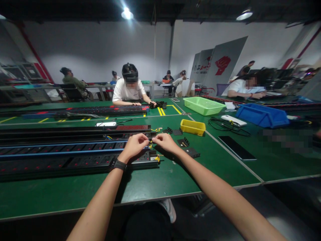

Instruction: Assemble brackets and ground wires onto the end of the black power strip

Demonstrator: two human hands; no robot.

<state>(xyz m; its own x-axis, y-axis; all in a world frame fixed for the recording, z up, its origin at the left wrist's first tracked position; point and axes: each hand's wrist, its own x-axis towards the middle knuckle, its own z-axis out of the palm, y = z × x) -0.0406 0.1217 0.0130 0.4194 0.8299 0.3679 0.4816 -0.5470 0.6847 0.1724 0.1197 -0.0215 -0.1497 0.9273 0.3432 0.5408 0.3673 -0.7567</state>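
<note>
Several long black power strips [62,157] lie side by side across the green table [163,180]. My left hand [134,146], with a black band on its wrist, rests over the right end of a blue-edged strip and pinches thin yellow wires [150,144] coming out of that end. My right hand [164,142] pinches the same wires from the right. The two hands nearly touch. More yellow wire [157,158] sticks out of the nearest strip's end just below.
Small black end caps [192,152] and a yellow tray [192,127] lie right of my hands. Farther right are a green basket [203,105], a blue bin [262,115], a black cable [225,125] and a dark slab [235,147]. A person in white [129,88] works opposite; others sit behind.
</note>
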